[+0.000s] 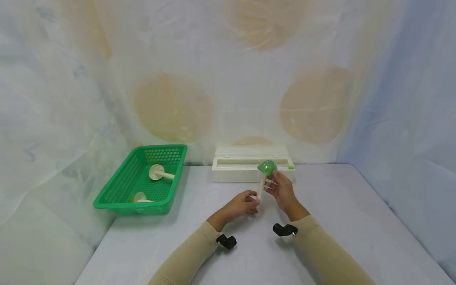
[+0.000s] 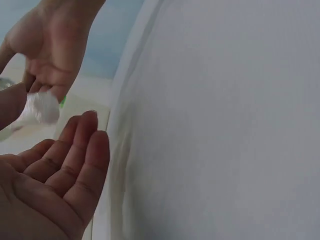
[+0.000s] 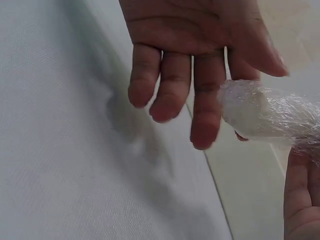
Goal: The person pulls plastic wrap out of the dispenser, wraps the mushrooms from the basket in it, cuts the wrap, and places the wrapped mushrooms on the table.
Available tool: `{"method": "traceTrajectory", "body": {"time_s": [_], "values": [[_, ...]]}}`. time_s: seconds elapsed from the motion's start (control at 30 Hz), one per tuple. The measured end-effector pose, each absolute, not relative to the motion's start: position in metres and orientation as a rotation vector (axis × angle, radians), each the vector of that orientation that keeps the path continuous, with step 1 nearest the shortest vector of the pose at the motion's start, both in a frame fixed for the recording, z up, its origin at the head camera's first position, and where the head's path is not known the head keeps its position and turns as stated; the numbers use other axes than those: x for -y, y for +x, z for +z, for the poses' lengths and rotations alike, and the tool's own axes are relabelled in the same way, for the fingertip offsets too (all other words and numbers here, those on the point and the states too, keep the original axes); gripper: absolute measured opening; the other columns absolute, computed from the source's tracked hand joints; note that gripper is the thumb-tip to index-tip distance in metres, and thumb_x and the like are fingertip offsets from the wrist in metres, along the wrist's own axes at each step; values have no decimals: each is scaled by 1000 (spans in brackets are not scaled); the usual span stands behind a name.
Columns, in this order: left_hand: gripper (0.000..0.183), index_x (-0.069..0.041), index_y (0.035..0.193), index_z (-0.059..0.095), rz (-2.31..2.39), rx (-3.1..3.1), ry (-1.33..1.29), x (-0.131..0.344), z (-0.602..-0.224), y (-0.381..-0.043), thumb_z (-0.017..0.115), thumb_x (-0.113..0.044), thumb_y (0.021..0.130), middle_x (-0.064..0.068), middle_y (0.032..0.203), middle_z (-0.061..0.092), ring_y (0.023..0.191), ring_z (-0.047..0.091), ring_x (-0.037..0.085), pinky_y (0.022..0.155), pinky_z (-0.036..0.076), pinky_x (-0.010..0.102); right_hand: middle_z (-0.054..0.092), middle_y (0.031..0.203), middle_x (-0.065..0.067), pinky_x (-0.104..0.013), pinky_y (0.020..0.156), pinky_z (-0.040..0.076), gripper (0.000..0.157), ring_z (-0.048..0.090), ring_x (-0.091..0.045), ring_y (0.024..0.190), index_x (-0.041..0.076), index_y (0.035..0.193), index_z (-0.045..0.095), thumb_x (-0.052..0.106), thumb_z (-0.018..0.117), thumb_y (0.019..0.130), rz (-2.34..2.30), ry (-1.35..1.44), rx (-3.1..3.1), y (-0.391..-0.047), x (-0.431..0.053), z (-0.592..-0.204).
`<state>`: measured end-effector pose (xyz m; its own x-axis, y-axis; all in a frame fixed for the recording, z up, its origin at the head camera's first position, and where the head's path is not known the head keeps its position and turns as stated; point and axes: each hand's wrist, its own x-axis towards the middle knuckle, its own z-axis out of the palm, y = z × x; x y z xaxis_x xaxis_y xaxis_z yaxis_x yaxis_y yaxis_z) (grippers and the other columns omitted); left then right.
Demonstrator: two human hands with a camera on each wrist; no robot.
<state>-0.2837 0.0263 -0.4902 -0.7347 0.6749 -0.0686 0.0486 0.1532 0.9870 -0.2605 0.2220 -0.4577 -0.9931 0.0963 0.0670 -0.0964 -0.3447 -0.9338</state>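
A toy mushroom [image 1: 266, 166] with a glossy green cap and pale stem is held up over the table, tilted slightly. My right hand [image 1: 284, 194] grips it just under the cap, with the thumb by the cap's edge. Clear cling film [image 3: 287, 117] is bunched and crinkled around the stem in the right wrist view. My left hand [image 1: 242, 205] is at the stem's lower end, fingers loosely extended. In the left wrist view, its thumb overlaps the stem end [image 2: 45, 107] and the other fingers lie apart from it. The cap is mostly hidden in both wrist views.
Behind the hands stands a white cling film dispenser [image 1: 233, 175], its lid raised and a green slider at the right end. To the left, a green plastic basket [image 1: 107, 206] holds two more mushrooms, one a pale gilled mushroom [image 1: 156, 172]. Patterned sheeting [image 1: 246, 87] surrounds the table.
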Motion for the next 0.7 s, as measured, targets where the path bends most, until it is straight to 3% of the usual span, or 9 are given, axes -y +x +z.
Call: {"method": "traceTrajectory", "body": {"time_s": [0.17, 0.27, 0.43, 0.7], "values": [[31, -1, 121, 58, 1512, -2012, 700, -10, -490, -287, 58, -23, 99, 7, 100, 68, 85, 66, 20, 74, 55, 34, 60, 100, 0, -27, 73, 51, 31, 60, -12, 85, 13, 115, 54, 41, 50, 101, 2499, -86, 1675, -259, -231, -454], [27, -1, 116, 61, 1477, -2033, 681, -1, -490, -288, 59, -21, 99, 5, 97, 68, 83, 65, 19, 73, 54, 33, 54, 105, -5, -28, 74, 52, 44, 58, -15, 87, 12, 126, 49, 48, 47, 100, 2531, -65, 1682, -257, -239, -454], [25, -1, 114, 63, 1458, -2053, 699, 6, -486, -289, 60, -20, 98, 5, 96, 68, 82, 65, 19, 72, 54, 33, 48, 113, -12, -33, 77, 54, 71, 61, -20, 87, 8, 148, 26, 58, 39, 99, 2567, -93, 1749, -254, -254, -453], [25, -1, 113, 63, 1363, -2243, 808, 33, -478, -306, 60, -21, 98, 5, 96, 66, 82, 63, 18, 71, 53, 32, 36, 132, -15, -38, 88, 51, 69, 59, -25, 100, 9, 149, 24, 52, 43, 100, 2522, -213, 1857, -246, -289, -458]]}}
